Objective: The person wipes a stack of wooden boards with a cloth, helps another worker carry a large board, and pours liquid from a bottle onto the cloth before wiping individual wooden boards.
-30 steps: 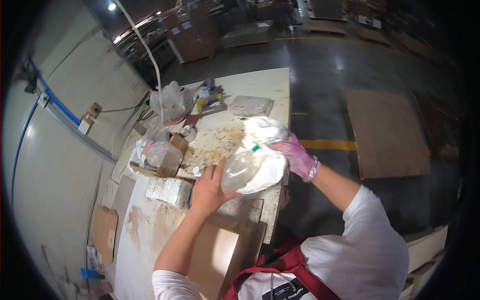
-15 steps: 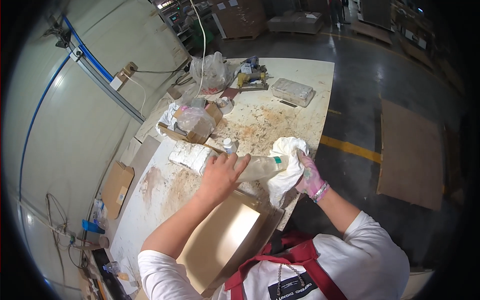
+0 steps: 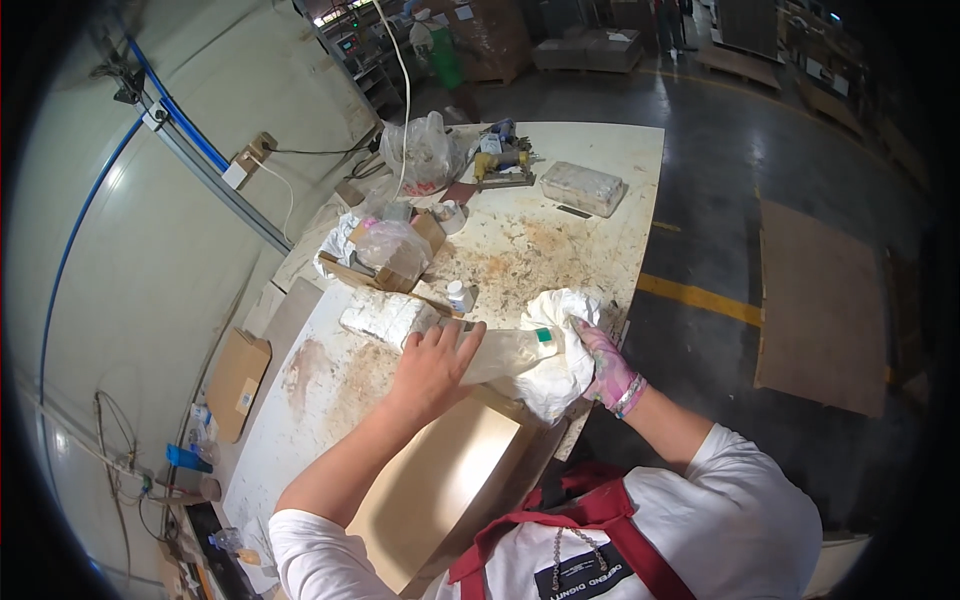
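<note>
My bare left hand (image 3: 432, 368) is wrapped round a clear plastic bottle (image 3: 500, 356), which lies tilted on its side with its neck toward the right. A green patch shows near the bottle's mouth, which presses against a crumpled white cloth (image 3: 562, 375). Gripping that cloth from the right is my right hand (image 3: 608, 370), in a pink, stained glove. Below the bottle, close to my body, lies a pale wooden drawer-like piece (image 3: 440, 480). A white wrapped block (image 3: 388, 316) sits just beyond my left hand, with a small white bottle (image 3: 459, 294) beside it.
The stained white worktable (image 3: 590, 245) carries an open cardboard box (image 3: 425, 240) with plastic in it, a plastic bag (image 3: 420, 150), a yellow nail gun (image 3: 502, 163) and a wrapped block (image 3: 583, 187). A white cable (image 3: 407, 90) hangs down. A brown board (image 3: 815, 310) lies on the floor.
The bottle's mouth and the cloth have shifted a little left and toward me. My right hand has moved with them, while my left hand has dropped slightly.
</note>
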Action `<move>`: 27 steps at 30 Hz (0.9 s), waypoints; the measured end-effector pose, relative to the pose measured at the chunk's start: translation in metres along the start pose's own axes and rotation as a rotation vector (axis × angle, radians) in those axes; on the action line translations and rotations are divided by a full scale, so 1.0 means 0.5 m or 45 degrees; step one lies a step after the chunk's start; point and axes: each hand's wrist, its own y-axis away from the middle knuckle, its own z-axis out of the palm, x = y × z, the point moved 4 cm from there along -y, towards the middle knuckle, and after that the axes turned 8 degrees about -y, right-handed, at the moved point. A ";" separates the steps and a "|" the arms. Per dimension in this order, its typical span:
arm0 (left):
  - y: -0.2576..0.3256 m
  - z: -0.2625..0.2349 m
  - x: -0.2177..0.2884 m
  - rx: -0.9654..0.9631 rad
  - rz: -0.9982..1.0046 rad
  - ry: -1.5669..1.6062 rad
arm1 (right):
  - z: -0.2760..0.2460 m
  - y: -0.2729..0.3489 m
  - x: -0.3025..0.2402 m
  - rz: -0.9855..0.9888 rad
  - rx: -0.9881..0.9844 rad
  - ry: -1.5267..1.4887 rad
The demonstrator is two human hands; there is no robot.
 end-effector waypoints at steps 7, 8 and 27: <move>-0.004 0.017 0.008 -0.027 -0.077 0.142 | -0.096 -0.013 -0.001 -0.212 0.071 0.138; -0.002 0.021 0.003 -0.053 -0.105 0.178 | -0.020 -0.005 0.006 -0.057 0.046 -0.019; 0.006 -0.022 -0.044 0.085 -0.092 -0.103 | 0.081 0.037 -0.028 0.043 -0.007 -0.042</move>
